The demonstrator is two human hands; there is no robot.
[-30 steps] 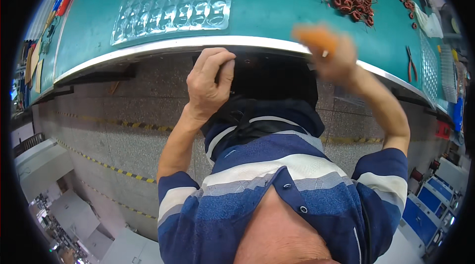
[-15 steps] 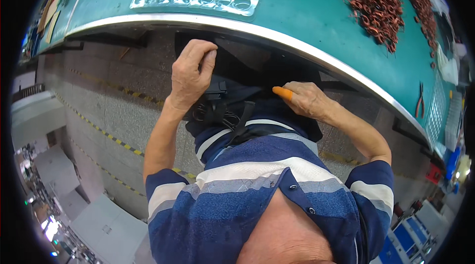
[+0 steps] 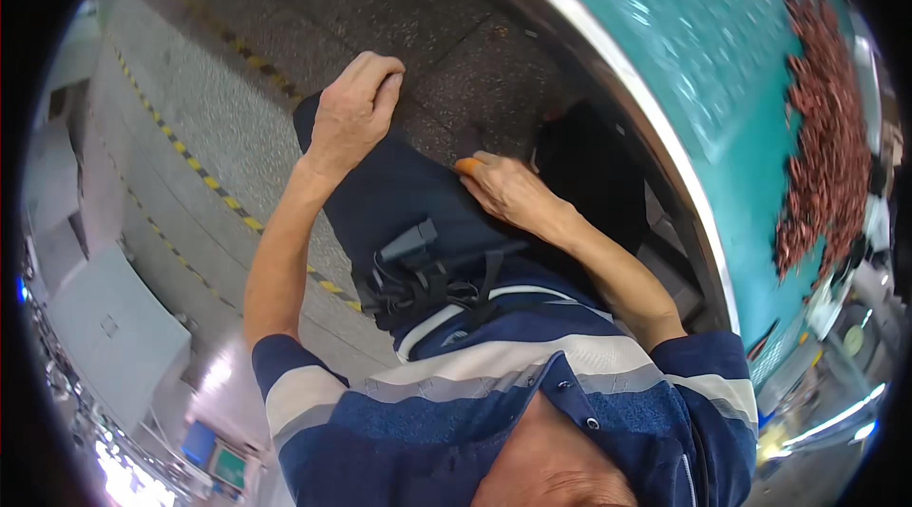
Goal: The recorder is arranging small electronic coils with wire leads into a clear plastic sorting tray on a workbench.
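Lying far from right grip [image 3: 513, 191] (orange finger-cot [image 3: 466, 167]), reddish coils [image 3: 825, 136]; bench [image 3: 736, 212] beneath

Open room separates the left hand [image 3: 353, 115] and right hand [image 3: 513, 191] above dark trousers [image 3: 399, 193]. Rightward, the counter [image 3: 746, 250] blocks passage; on it, a clear blister tray [image 3: 674, 32] and heaped reddish-brown coils [image 3: 825, 132] obstruct.

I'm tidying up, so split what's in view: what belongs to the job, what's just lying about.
Likely the job's:
orange finger cover on the right hand
reddish-brown heap on the bench
clear plastic tray, blurred

Seemingly just around:
striped floor tape
grey cabinet
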